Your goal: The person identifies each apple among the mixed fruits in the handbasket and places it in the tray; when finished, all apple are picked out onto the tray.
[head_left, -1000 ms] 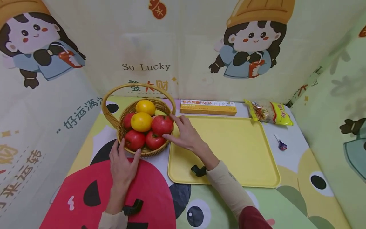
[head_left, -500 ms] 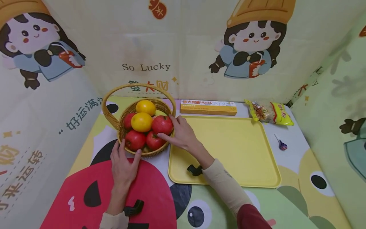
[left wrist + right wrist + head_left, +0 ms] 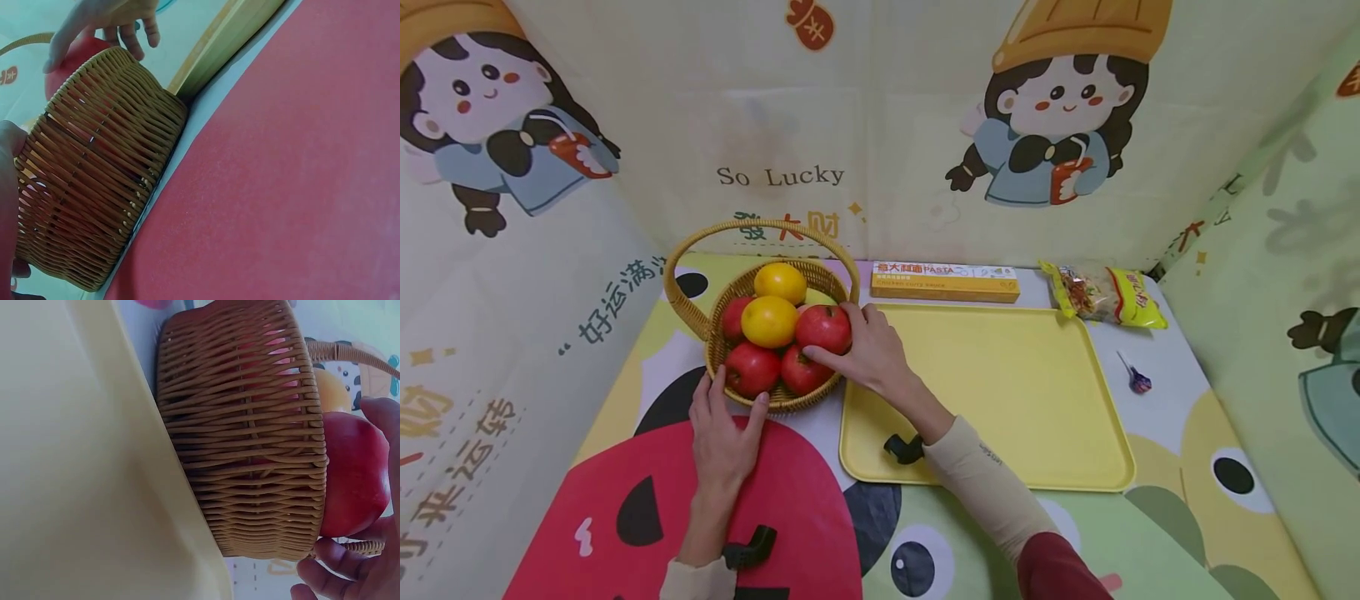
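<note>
My right hand (image 3: 874,350) curves its thumb and fingers round a red apple (image 3: 823,327) at the right side of the wicker basket (image 3: 100,169); my left hand (image 3: 725,437), fingers loosely spread, touches the basket's near side.

Pasta box (image 3: 944,284), clear-and-yellow food packet (image 3: 1103,295) and lollipop (image 3: 1139,382) on a cartoon-printed table cover (image 3: 1165,358).
The box lies along the foot of the back cloth (image 3: 902,125), lettered "So Lucky"; the packet rests to its right, the lollipop nearer the front.
</note>
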Demonstrator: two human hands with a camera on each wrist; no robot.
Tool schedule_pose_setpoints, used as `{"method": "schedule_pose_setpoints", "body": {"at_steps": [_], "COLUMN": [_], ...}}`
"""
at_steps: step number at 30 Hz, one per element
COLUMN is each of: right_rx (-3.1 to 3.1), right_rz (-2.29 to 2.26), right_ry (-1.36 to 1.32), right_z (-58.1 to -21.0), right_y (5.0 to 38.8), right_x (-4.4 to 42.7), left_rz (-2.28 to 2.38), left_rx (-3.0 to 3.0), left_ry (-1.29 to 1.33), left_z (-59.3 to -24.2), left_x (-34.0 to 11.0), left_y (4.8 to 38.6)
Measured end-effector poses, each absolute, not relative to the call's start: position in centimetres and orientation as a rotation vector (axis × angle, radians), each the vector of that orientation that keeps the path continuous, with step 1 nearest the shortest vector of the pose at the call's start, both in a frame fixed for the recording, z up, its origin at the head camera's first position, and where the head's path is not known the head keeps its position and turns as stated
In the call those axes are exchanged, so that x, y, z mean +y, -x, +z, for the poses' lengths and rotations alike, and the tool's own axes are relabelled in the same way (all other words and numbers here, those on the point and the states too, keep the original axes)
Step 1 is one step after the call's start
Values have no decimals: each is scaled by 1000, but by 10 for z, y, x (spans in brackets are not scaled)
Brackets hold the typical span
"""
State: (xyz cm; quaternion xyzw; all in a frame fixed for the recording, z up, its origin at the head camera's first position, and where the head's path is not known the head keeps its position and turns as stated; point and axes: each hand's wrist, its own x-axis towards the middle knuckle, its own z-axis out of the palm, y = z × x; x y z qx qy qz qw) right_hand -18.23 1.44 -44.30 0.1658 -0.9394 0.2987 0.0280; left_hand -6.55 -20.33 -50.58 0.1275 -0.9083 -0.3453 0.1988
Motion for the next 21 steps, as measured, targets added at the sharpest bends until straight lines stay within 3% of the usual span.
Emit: {"method": "schedule_pose_setpoints", "body": {"at_steps": [21], "right_rx": [-2708], "right_rz": [1048], "right_ry": [-617], "right_z": [-458], "right_y": [174], "right_x": [19], "left_rz": [-1014], "left_rx": [-2521], "left_ry": [-352], "left_z": [-505], "left_x": [-204], "left_y": [65]}}
